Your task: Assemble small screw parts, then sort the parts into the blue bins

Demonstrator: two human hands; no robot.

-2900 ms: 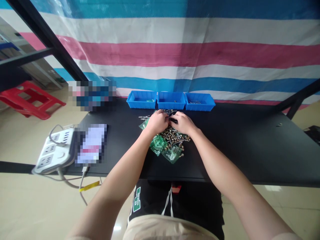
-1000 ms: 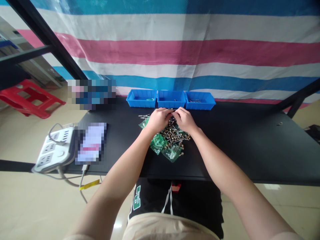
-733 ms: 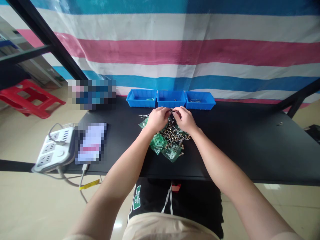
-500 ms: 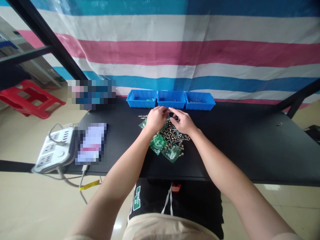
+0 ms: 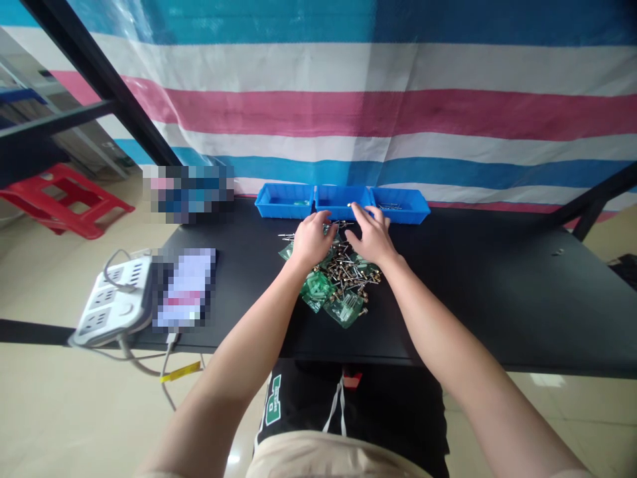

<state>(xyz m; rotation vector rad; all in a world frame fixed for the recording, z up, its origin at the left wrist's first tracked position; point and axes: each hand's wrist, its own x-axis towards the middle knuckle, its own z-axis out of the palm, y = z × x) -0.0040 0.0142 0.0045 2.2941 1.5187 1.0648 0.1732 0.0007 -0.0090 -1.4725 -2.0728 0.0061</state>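
Under both hands lies a pile of long thin metal fasteners (image 5: 343, 271) with brass-coloured heads. My left hand (image 5: 312, 239) hovers over the pile's left side, its fingers bent and the thumb held apart, with nothing visible in it. My right hand (image 5: 372, 238) is spread open above the right side, fingertips at the front rim of the middle blue bin (image 5: 328, 194). A small brass-coloured piece shows in that bin, close to my right index fingertip. Green plastic bags (image 5: 317, 289) with pale pieces inside are mixed into the pile, and a clear-green bag (image 5: 345, 309) lies at its front.
Left of the middle bin stands another blue bin (image 5: 283, 211); the right blue bin (image 5: 402, 214) holds thin metal pieces. A white power strip (image 5: 115, 299) and a blurred flat object (image 5: 184, 289) lie at the table's left. A striped sheet (image 5: 318, 113) hangs behind.
My hands have parted: the right hand moved forward and right to the middle bin and spread its fingers. My left hand stays near its place, its thumb now apart from the fingers.
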